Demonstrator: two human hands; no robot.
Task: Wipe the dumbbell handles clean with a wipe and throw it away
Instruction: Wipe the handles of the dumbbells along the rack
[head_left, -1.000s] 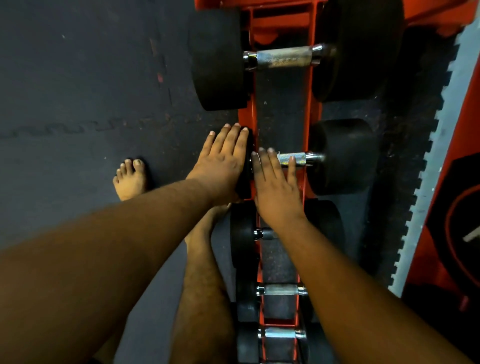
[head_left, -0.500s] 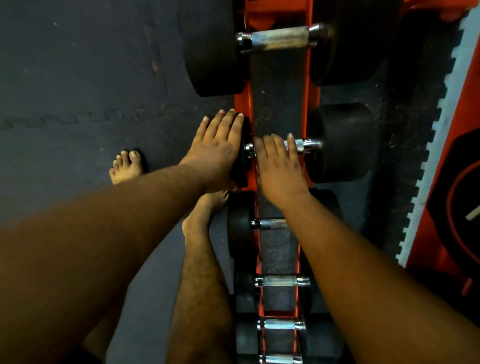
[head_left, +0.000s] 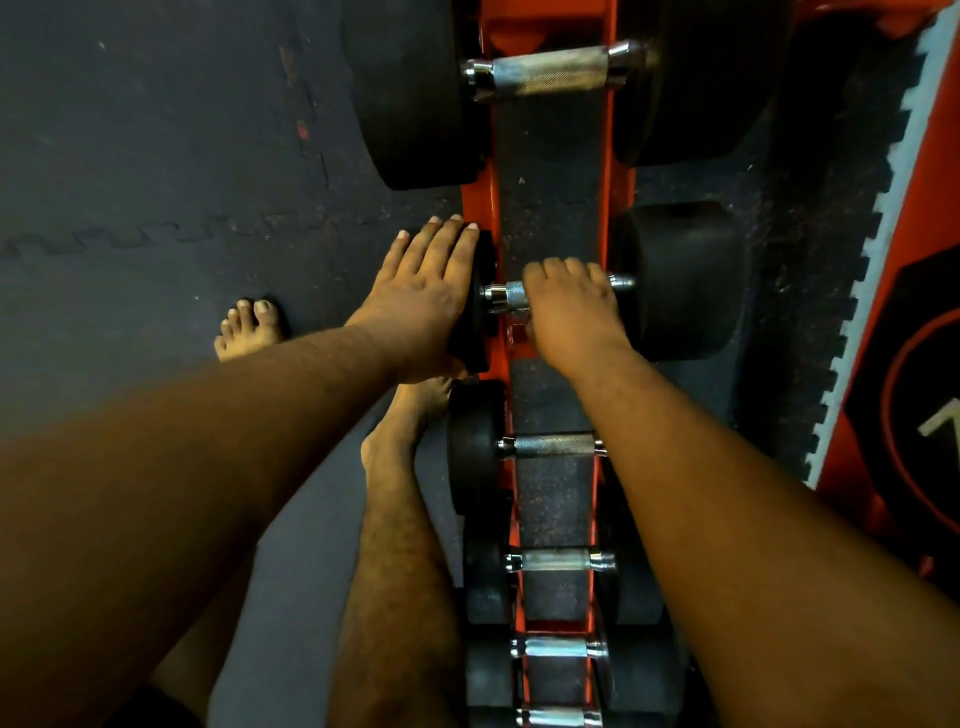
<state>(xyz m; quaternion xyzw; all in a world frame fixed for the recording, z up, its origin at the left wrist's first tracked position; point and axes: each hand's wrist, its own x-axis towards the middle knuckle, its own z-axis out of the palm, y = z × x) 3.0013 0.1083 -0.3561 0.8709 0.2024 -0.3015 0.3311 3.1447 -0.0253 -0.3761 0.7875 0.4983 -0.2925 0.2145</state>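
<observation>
Dumbbell (head_left: 675, 280) sits mid-frame on the orange rack (head_left: 480, 202), second from top. Likely heavy, rigid, knurled steel handle (head_left: 511, 296), rubber ends; it should stay put under rubbing. Right hand (head_left: 566, 306) has its grip curled over the handle; wipe not visible, can't tell if it's underneath. Left hand (head_left: 421, 301) lies flat, fingers straight, bracing the left weight end (head_left: 480, 306).

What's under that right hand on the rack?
The right hand curls round a dumbbell handle, whose knurled left end and chrome collars show. Any wipe beneath the fingers is hidden. The left hand lies flat on its left weight.
</observation>
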